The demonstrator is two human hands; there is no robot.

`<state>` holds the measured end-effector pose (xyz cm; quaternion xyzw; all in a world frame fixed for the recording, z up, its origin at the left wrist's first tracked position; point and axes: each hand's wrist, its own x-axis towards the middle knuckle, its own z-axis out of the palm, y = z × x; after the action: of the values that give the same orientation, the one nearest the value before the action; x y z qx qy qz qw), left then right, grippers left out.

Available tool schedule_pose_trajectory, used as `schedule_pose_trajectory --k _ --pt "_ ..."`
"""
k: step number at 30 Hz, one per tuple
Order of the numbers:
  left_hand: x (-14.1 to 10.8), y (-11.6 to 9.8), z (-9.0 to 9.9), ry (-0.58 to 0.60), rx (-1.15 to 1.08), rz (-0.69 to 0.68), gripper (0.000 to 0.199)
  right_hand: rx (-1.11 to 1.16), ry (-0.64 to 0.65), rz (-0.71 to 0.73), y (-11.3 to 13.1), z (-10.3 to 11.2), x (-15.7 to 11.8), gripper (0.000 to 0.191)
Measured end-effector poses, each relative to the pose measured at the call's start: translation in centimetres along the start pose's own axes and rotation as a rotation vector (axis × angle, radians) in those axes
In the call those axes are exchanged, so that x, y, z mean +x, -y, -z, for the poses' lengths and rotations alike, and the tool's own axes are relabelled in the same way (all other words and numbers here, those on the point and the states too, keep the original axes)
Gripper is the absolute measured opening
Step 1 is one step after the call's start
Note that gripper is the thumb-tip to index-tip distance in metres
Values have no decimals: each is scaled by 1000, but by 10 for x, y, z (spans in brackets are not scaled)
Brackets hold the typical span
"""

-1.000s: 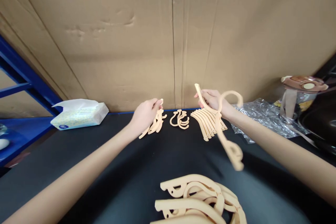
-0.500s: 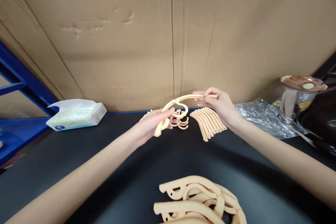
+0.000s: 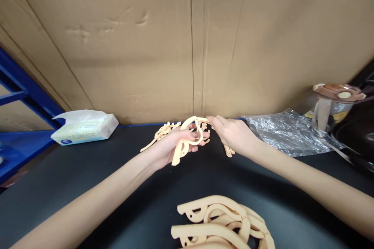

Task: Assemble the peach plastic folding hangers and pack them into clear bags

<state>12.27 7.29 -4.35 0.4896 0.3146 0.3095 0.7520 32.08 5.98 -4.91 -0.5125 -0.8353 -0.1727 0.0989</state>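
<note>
A beige plastic folding hanger [image 3: 176, 156] is held up in front of me between both hands. My left hand [image 3: 168, 146] is closed around one arm of it, near the middle, with the curved piece beside its fingers. Over the opposite arm, my right hand [image 3: 235, 134] has its fingers closed; they hide that arm's end. Beneath the right hand lies a row of loose hanger arms [image 3: 228, 150], mostly covered. Small hook pieces [image 3: 207, 141] show behind the left fingertips. Beyond the left hand is a heap of beige pieces [image 3: 163, 130].
Several similar beige hangers [image 3: 214, 230] lie stacked on the black table [image 3: 131, 206] closest to me. A tissue pack [image 3: 84, 128] lies at the left. Crumpled clear plastic [image 3: 271, 132] and a brown-lidded bottle [image 3: 336, 93] are at the right. Cardboard [image 3: 131, 46] stands behind.
My right hand has come left and down, turning its back towards me, and its hanger arm has swung with it. The left hand has tilted its side of the hanger downward.
</note>
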Motion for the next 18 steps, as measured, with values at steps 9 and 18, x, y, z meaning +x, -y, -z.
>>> schedule_pose_trajectory --k 9,18 --pt "-6 9 3 -180 747 -157 13 309 178 -289 -41 10 13 24" --pt "-6 0 -9 -360 490 12 48 204 301 -426 -44 -25 6 32"
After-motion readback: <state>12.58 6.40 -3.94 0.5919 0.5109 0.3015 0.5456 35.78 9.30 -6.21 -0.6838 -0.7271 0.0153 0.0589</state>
